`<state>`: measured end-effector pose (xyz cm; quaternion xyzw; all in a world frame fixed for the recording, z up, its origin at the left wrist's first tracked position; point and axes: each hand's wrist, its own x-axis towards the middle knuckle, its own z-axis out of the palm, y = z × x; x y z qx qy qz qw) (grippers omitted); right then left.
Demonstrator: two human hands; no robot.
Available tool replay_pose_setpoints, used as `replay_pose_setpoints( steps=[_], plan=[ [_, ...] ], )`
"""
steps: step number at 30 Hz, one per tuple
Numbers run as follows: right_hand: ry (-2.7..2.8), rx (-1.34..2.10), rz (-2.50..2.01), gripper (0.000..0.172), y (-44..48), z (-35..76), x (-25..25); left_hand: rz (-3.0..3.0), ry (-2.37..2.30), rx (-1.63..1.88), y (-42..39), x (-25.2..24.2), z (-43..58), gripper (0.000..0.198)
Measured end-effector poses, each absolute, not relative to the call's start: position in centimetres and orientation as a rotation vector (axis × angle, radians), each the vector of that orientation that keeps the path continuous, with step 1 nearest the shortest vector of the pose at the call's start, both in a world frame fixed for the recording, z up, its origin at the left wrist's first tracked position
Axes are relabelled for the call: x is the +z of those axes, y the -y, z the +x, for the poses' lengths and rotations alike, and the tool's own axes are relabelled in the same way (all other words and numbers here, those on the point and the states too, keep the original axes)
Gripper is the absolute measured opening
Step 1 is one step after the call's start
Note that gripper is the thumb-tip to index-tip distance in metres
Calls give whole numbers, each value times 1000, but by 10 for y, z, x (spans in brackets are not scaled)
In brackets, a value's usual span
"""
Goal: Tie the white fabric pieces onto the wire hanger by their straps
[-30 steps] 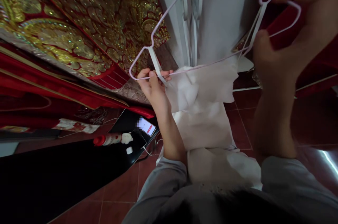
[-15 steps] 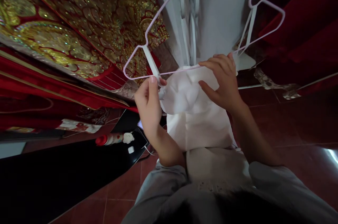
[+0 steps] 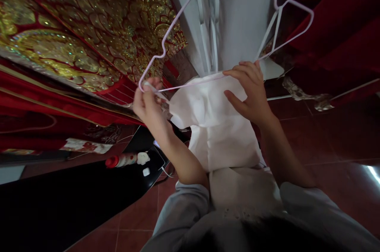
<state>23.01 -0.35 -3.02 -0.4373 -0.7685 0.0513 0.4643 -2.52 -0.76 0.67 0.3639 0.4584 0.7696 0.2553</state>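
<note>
A pale pink clothes hanger is held up in front of me, its lower bar running across between my hands. My left hand is closed at the hanger's left corner, pinching a white strap of a garment. Along the lower bar, right of the middle, the fingers of my right hand curl over the bar, thumb held apart below. Below the bar hangs the white garment; over the hanger's right shoulder notch loops its other strap.
Red and gold sequinned garments hang on the left, dark red cloth on the right. At lower left is a black table with a red-capped bottle and a small white case. White metal bars stand behind the hanger.
My left hand has moved left along the hanger to its corner, taking the white strap out of the left notch. My right hand has stayed on the bar.
</note>
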Motion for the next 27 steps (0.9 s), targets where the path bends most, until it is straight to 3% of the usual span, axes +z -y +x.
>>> replay_pose_setpoints(
  steps=[6, 12, 17, 18, 22, 27],
  plan=[
    [1841, 86, -975, 42, 10, 233, -20, 886, -953, 2063, 16, 3, 19, 24],
    [1295, 35, -1032, 48, -8, 266, -8, 853, -824, 2110, 9, 6, 18, 21],
    [1427, 362, -1189, 16, -23, 269, 20, 872, -807, 2130, 4, 2, 15, 22],
    [1447, 402, -1178, 16, -23, 266, 28, 884, -820, 2138, 3, 1, 14, 22],
    [1418, 333, -1022, 49, -32, 261, 43, 973, -899, 2105, 1, -1, 9, 23],
    [1312, 24, -847, 49, -57, 292, 10, 1002, -885, 2054, 3, 2, 0, 24]
  ],
)
